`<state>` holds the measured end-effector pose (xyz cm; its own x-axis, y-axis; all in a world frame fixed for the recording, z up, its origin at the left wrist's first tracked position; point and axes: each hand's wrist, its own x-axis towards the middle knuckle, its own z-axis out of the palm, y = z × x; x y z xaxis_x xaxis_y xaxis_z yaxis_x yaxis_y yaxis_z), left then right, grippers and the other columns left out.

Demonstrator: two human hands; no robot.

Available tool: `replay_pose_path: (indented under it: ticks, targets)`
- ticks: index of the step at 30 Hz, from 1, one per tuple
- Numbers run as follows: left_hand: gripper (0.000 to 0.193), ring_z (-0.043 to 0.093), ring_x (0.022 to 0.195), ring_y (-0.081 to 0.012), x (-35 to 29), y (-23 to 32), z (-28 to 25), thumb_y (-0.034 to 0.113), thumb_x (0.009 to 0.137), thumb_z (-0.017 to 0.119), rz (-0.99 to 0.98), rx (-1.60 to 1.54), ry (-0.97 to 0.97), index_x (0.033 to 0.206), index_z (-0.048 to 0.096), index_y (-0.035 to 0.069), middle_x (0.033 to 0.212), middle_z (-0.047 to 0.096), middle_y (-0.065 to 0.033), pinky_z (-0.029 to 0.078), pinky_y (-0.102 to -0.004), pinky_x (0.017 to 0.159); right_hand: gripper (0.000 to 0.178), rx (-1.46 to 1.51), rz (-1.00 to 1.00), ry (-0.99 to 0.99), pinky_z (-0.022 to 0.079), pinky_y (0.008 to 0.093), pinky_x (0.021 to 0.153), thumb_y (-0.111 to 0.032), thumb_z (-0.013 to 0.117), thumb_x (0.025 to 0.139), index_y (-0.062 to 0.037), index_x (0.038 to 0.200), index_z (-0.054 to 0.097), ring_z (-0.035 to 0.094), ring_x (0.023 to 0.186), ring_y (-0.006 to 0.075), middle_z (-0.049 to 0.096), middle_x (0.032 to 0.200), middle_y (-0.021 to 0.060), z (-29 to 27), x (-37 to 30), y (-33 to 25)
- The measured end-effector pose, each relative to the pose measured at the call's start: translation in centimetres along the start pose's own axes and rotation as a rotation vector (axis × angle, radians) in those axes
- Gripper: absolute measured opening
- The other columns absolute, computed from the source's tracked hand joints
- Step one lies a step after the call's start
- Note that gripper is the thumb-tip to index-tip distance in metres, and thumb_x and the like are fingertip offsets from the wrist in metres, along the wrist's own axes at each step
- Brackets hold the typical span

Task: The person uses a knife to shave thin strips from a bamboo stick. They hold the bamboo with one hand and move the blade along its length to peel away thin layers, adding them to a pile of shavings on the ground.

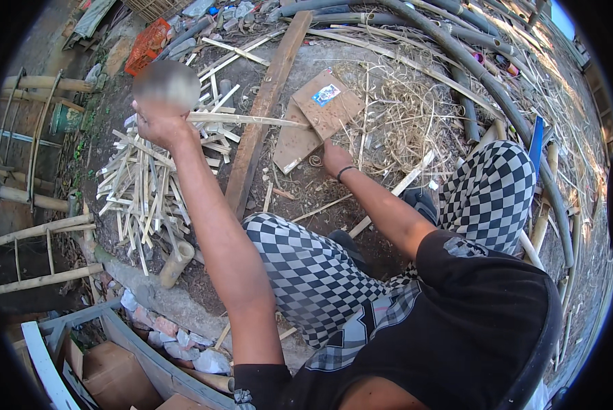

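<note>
My left hand (161, 128) is closed around one end of a pale bamboo strip (251, 119), held out to the left above a pile of cut strips. A round blurred patch covers the area just beyond my fingers. The strip's other end reaches a folded piece of brown cardboard (328, 113) with a small coloured picture on it. At the cardboard's lower edge, my right hand (337, 158), with a dark band at the wrist, has its fingers curled in. What they grip is hidden by the cardboard and the hand itself.
Many split bamboo strips (145, 191) lie heaped at the left, beside a long wooden plank (269, 102). Thin shavings (405, 116) cover the ground right of the cardboard. A short bamboo piece (176, 264) and an orange crate (148, 46) stand around; bamboo poles (511, 113) curve along the right.
</note>
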<state>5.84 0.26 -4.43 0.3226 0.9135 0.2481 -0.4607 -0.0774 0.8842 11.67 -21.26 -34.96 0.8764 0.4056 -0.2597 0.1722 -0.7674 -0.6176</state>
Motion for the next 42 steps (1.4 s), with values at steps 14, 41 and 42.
replay_pose_path:
  ticks: [14,41,42]
  targets:
    - [0.040,0.037,0.065,-0.0130,-3.0,-0.2,0.9,0.035,0.106,0.044,-0.030,-0.258,-0.517,0.074,0.039,0.012,0.071,0.038,-0.0008,0.039,-0.0340,0.067,0.027,0.268,-0.144,0.086,0.048,0.0576,0.081,-0.017,0.048,0.095,0.0045,0.112,0.049,0.063,0.089,0.0504,0.064,0.091,0.0337,-7.6,-7.0,-8.2]
    - [0.055,0.024,0.045,-0.0113,-5.9,-1.1,1.9,0.048,0.105,0.036,0.107,-0.106,-0.027,0.062,0.025,0.016,0.052,0.027,0.0020,0.022,-0.0282,0.044,0.028,0.343,-0.519,0.023,0.050,0.0591,0.070,-0.001,0.049,0.085,0.0020,0.111,0.042,0.065,0.079,0.0511,0.065,0.078,0.0309,-8.8,-8.8,-15.7]
    - [0.055,0.024,0.045,-0.0113,-5.9,-1.2,1.7,0.048,0.105,0.036,0.102,-0.099,-0.081,0.062,0.025,0.016,0.052,0.026,0.0020,0.021,-0.0283,0.044,0.028,0.337,-0.454,0.043,0.050,0.0591,0.070,-0.001,0.049,0.085,0.0020,0.111,0.042,0.065,0.079,0.0511,0.065,0.078,0.0309,-8.7,-9.0,-15.7]
